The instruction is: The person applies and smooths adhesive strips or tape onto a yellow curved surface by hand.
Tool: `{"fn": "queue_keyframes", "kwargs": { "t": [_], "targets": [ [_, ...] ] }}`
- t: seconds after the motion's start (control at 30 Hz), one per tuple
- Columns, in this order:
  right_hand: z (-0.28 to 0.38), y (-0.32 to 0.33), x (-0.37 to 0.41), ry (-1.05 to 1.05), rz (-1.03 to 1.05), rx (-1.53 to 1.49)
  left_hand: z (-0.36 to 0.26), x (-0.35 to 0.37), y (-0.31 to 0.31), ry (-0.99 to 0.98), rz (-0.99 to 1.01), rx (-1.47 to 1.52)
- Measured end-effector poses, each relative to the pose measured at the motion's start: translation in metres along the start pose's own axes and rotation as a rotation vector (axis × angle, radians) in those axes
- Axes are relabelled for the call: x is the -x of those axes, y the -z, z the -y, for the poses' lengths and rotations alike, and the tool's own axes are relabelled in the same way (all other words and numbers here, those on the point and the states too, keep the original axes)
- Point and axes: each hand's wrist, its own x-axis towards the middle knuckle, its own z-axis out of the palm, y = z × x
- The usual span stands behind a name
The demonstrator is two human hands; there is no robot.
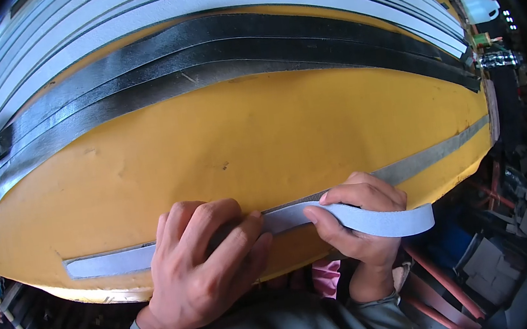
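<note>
A long white strip (112, 263) lies over a grey strip (434, 153) on the yellow surface in front of me. My left hand (203, 262) bends over the white strip with curled fingers. Its index finger and thumb sit at the strip's two edges; the other fingertips are hidden. Further right, my right hand (364, 218) pinches the same strip between thumb and fingers. Past this pinch the strip's free end curves up off the surface and hangs to the right. The grey strip runs on bare towards the right edge.
Several black strips (218, 52) lie side by side across the yellow-topped table (273, 131). Beyond them are several long white strips (148, 12). A white plastic jug (480, 8) and a clear bottle (498, 60) stand at the right. Red metal bars (442, 280) show below the table's right edge.
</note>
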Motion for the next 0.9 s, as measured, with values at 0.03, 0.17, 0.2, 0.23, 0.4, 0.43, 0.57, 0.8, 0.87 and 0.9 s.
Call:
{"fn": "queue_keyframes", "kwargs": {
  "t": [0.03,0.17,0.2,0.23,0.4,0.43,0.57,0.8,0.87,0.9],
  "targets": [
    [-0.001,0.000,0.000,-0.004,-0.007,-0.024,-0.001,0.000,0.000,0.006,0.009,0.004],
    [-0.003,0.000,0.000,0.003,-0.017,-0.058,-0.001,0.000,0.001,0.014,0.019,0.016],
    [-0.003,0.000,-0.001,0.013,-0.015,-0.057,0.000,0.000,0.001,0.016,0.010,0.014],
    [-0.002,0.000,-0.001,0.013,-0.013,-0.054,0.002,0.001,0.000,-0.009,0.003,0.005],
    [-0.003,-0.001,0.000,0.021,-0.014,-0.054,0.000,0.002,0.000,-0.042,-0.003,-0.019],
    [-0.004,-0.002,0.001,0.034,-0.031,-0.057,-0.004,0.003,0.000,-0.027,0.004,-0.051],
    [-0.002,-0.002,0.002,0.037,-0.036,-0.034,-0.020,0.016,-0.014,-0.152,0.102,-0.015],
    [0.006,-0.007,0.002,0.056,-0.097,-0.024,-0.027,0.048,-0.017,0.025,0.166,-0.189],
    [0.007,-0.006,0.002,0.074,-0.103,-0.021,-0.017,0.066,0.011,0.113,0.176,-0.307],
    [0.008,-0.005,0.003,0.084,-0.111,-0.034,-0.009,0.078,0.023,0.193,0.156,-0.389]
  ]
}}
